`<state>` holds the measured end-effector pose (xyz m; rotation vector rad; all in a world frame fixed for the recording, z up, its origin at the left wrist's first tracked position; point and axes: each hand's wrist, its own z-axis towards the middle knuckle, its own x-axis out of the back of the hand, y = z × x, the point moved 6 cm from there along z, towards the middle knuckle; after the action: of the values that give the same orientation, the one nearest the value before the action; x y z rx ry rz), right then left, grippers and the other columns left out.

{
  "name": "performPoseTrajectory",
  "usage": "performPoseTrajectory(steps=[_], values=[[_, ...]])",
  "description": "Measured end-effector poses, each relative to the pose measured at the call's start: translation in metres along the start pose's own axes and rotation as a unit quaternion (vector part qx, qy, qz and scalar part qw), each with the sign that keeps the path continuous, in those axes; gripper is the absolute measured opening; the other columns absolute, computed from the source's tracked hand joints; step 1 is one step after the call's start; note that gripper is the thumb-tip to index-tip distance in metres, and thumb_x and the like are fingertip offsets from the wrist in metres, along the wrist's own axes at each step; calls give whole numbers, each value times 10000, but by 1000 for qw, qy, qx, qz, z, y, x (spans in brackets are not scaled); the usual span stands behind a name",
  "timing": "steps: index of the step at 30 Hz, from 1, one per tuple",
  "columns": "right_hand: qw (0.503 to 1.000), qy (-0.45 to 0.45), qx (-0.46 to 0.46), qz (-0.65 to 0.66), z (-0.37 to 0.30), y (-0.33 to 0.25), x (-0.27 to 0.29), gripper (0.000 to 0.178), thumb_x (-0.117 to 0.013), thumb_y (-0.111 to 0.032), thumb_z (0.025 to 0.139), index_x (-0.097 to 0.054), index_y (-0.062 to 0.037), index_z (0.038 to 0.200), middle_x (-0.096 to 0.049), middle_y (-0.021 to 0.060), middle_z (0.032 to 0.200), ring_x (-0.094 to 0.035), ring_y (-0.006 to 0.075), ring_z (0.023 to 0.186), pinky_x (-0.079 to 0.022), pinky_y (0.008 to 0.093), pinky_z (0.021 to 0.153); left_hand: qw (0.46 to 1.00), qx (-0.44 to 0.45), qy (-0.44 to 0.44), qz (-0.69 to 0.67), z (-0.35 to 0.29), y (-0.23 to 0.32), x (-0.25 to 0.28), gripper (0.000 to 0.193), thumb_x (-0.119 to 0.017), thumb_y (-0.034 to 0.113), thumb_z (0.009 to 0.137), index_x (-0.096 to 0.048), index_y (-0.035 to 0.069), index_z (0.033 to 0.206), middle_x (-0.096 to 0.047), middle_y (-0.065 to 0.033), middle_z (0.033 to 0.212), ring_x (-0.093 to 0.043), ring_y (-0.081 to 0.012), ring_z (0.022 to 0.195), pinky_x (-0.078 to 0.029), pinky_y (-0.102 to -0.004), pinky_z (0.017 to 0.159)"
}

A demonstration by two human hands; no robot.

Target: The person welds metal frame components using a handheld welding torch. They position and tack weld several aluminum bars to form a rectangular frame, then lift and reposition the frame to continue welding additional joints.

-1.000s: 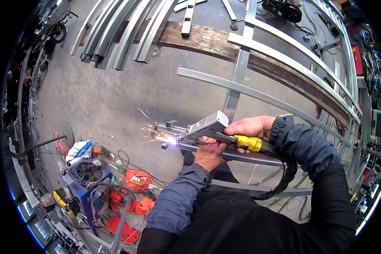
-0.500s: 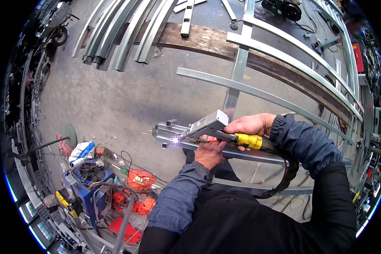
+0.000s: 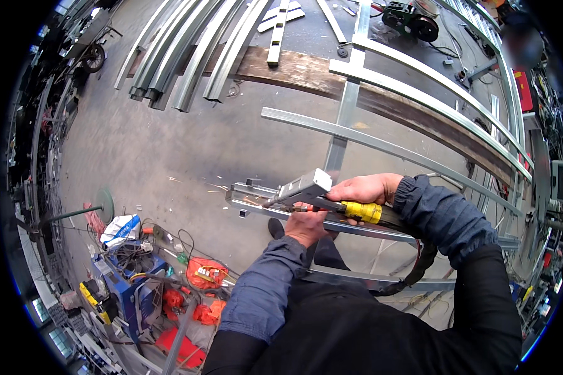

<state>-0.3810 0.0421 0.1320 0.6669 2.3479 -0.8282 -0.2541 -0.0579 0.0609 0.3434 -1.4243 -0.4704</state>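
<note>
My right hand (image 3: 363,189) grips a handheld welding torch (image 3: 303,189) with a grey head and a yellow collar (image 3: 360,211); a black hose runs from it back under my arm. The torch tip points left at the end of a galvanised steel channel (image 3: 247,194) that belongs to a steel frame (image 3: 350,94) lying on the floor. My left hand (image 3: 306,228) rests on the channel just below the torch, steadying it. No sparks or arc light show at the tip.
Loose steel channels (image 3: 187,56) and a wooden plank (image 3: 281,65) lie at the top. A blue machine (image 3: 122,284), cables and red and orange tools (image 3: 203,275) crowd the lower left. A green stand base (image 3: 103,203) sits left. A dark machine (image 3: 413,19) stands top right.
One second ago bright sparks flew from the torch tip; half a second ago only a small glow remained; now the arc is out. Both hands hold the same position.
</note>
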Motion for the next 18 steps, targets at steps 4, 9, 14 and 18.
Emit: performPoseTrajectory(steps=[4,9,14,18], values=[[996,46,75,32,-40,15,-11,497,-491,-545,1166,-647,-115,1360,-737,90,971,-735,188,707,-618,347,579,998,-49,2,35,10,13,10,644,-952,499,644,-747,154,1148,-686,-108,1076,-657,-321,1085,-528,-489,1001],[959,114,248,78,-141,43,-46,552,-452,-534,1178,-627,-89,1454,-701,48,981,-715,174,723,-602,338,609,996,-19,-83,25,16,27,13,930,-1023,481,547,-610,53,1261,-625,-114,1176,-594,-342,1201,-388,-539,1205],[899,246,343,116,-238,149,-60,635,-445,-553,1169,-533,-74,1576,-667,72,1027,-697,172,746,-597,337,630,994,-47,-91,41,13,41,8,794,-867,608,801,-648,62,1333,-618,-126,1257,-542,-343,1270,-313,-559,1230],[834,367,376,167,-280,259,-70,985,-586,-811,993,-459,-74,1634,-633,63,1023,-683,156,735,-568,308,614,986,1,-146,77,32,63,-12,586,-843,583,853,-786,122,1210,-694,-127,1151,-620,-330,1190,-405,-541,1146]])
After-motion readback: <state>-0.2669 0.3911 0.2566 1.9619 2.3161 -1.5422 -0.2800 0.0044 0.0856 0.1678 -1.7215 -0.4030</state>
